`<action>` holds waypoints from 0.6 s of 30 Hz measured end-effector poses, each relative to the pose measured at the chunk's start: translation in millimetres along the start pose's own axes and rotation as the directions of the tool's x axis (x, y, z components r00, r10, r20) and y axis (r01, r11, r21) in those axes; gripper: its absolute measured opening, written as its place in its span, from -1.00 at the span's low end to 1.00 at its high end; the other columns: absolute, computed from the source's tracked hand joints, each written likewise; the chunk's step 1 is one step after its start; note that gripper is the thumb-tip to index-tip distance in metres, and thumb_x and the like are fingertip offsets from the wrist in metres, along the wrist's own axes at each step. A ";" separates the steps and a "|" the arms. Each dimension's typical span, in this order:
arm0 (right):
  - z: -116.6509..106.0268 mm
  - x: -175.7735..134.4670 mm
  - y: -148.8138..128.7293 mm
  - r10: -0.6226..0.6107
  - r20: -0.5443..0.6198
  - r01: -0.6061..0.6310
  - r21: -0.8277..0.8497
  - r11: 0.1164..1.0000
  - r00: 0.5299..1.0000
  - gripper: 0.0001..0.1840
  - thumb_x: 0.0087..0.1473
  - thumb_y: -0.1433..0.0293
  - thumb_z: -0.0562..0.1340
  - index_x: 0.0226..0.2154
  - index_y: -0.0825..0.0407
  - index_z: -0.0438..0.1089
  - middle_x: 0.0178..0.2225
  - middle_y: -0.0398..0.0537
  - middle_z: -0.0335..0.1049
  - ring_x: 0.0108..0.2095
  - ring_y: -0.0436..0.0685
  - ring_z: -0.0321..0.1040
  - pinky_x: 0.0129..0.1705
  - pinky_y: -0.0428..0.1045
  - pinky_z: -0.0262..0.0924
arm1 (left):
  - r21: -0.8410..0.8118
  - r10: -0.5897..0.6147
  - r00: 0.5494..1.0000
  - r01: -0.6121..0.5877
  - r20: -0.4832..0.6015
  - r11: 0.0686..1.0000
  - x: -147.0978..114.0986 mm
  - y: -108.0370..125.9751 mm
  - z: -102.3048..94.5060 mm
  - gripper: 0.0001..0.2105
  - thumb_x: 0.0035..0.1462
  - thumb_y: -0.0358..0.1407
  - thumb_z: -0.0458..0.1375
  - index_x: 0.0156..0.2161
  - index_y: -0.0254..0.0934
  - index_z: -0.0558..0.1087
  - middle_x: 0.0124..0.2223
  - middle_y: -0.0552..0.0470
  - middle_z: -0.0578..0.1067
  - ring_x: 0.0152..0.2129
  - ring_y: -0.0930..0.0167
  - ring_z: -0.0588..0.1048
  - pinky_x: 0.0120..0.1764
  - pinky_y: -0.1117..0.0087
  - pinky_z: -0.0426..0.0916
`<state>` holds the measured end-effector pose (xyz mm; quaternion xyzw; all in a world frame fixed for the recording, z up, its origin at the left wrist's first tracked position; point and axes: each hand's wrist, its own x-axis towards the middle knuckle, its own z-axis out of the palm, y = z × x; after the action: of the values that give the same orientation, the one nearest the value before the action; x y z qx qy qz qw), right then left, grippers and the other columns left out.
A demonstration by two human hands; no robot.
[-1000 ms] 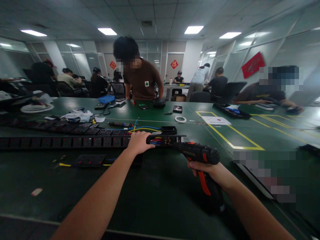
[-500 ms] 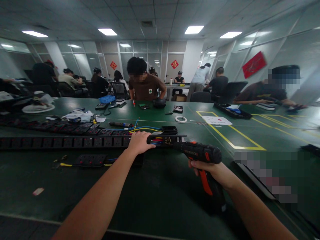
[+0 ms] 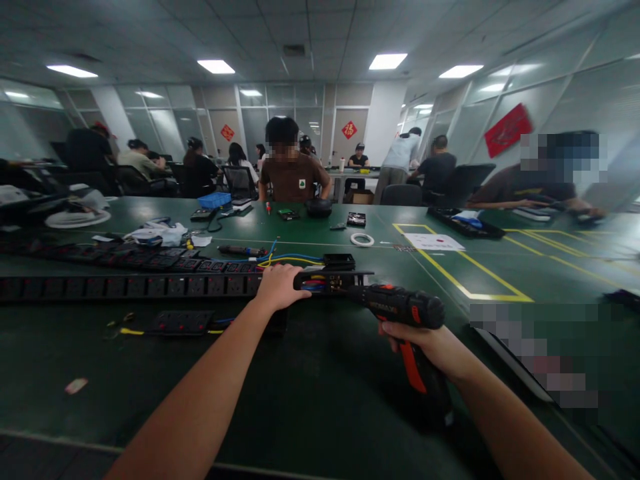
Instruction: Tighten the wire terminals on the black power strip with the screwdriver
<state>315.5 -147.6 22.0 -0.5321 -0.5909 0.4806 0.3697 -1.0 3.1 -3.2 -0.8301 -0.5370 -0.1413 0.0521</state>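
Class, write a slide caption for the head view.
Over a green table, the left hand grips a black socket strip while the right hand points a power drill at its open, wired end.

the left hand (image 3: 281, 287) grips a black socket strip (image 3: 173, 287) as the right hand (image 3: 419, 335) points a drill (image 3: 403, 305) at it.

Two bare forearms are seen, the left forearm (image 3: 200, 393) and the right forearm (image 3: 515, 420), each cut off by the lower edge of the view. Both are smoothly outlined and narrowed toward the wrist. The left hand (image 3: 279, 288) and right hand (image 3: 425, 341) are likewise bare; their fingers are partly hidden, and nails cannot be made out.
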 end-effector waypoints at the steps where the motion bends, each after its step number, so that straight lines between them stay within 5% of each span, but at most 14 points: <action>1: -0.3 0.3 -0.4 -0.009 -0.003 0.009 -0.003 1.000 1.000 -0.61 0.01 0.07 0.45 -0.33 0.06 0.55 -0.48 -0.08 0.47 -0.46 0.13 0.37 -0.37 0.03 0.21 | 0.001 0.001 1.000 -0.001 -0.002 1.000 -0.1 0.1 -0.1 -0.35 0.10 0.22 0.25 0.17 -0.12 0.47 0.13 -0.12 0.55 0.06 0.05 0.47 0.05 0.09 0.28; 18: 2.0 -1.3 -6.9 0.032 0.004 -0.032 0.014 0.999 0.999 -0.60 -0.06 0.06 0.46 -0.44 0.06 0.48 -0.56 -0.15 0.38 -0.50 0.09 0.31 -0.42 0.00 0.13 | -0.017 0.004 1.000 -0.004 -0.002 1.000 1.2 -1.5 3.1 -0.35 0.11 0.24 0.23 0.19 -0.10 0.46 0.14 -0.12 0.54 0.09 0.04 0.45 0.07 0.07 0.25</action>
<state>312.0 -149.0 28.2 -0.5380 -0.5796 0.4915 0.3647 -1.4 5.5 -6.0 -0.8315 -0.5340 -0.1465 0.0456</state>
